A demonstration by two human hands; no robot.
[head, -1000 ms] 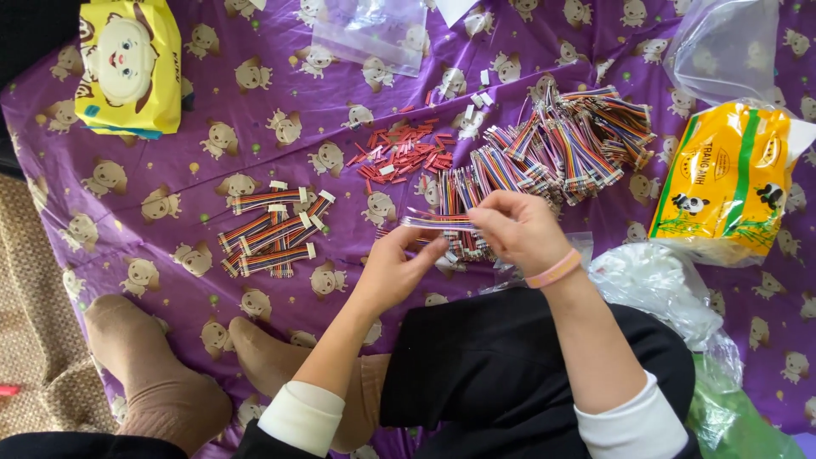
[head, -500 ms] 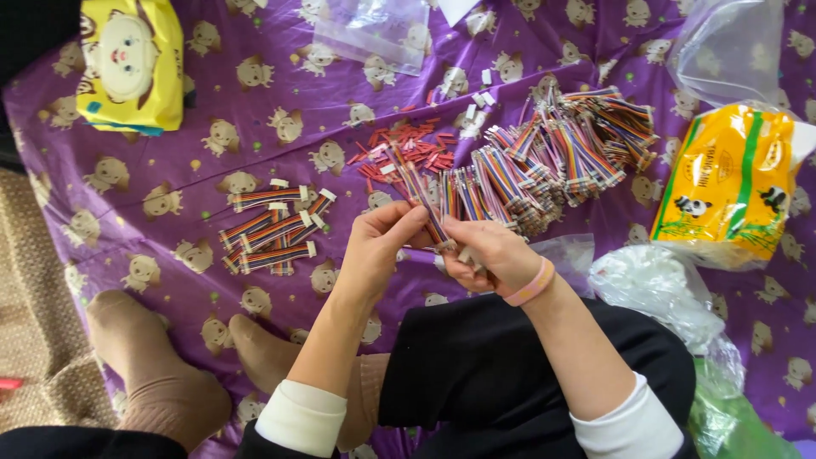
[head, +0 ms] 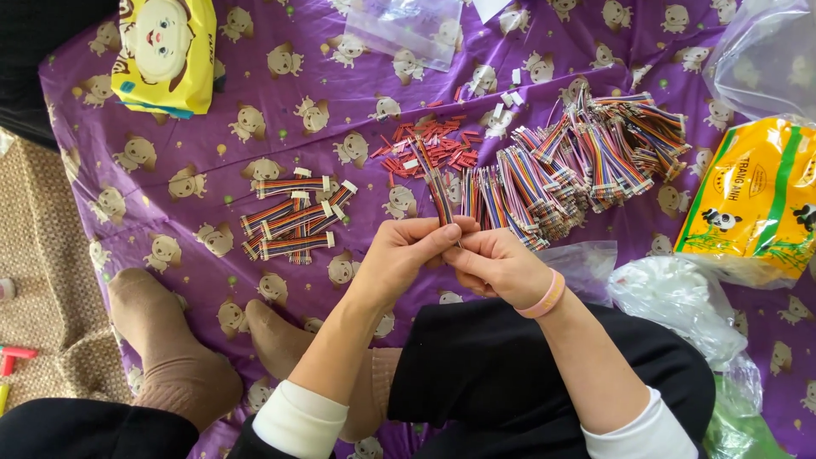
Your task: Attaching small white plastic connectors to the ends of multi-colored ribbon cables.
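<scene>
Ribbon cable (head: 441, 197), a short flat strip of many-coloured wires, stands nearly upright between our two hands, just above our lap and in front of the big heap of like cables. We pinch its lower end with our left hand (head: 406, 255), thumb and fingertips closed narrowly on it, and our right hand (head: 491, 265) meets it from the other side, fingers likewise pressed tight on the same end. The two hands touch at the fingertips. A pink wristband (head: 546, 295) sits on our right wrist.

Behind the cable lies the heap of rainbow ribbon cables (head: 578, 166), spread wide across the purple cloth (head: 323, 102) printed with small cartoon figures. Just left of the heap is a scatter of small red connector housings (head: 429, 149). Further left, well apart from our hands, a small pile of finished cables with white ends (head: 293, 217) lies in rough rows.

At the upper left corner a yellow pack with a cartoon face (head: 166, 51) rests on the cloth. To the right lies a yellow and green bag (head: 756, 200), with a crumpled clear plastic bag (head: 680, 297) near our right knee. Our socked feet (head: 178, 357) rest at the lower left, beside a woven mat (head: 42, 280).
</scene>
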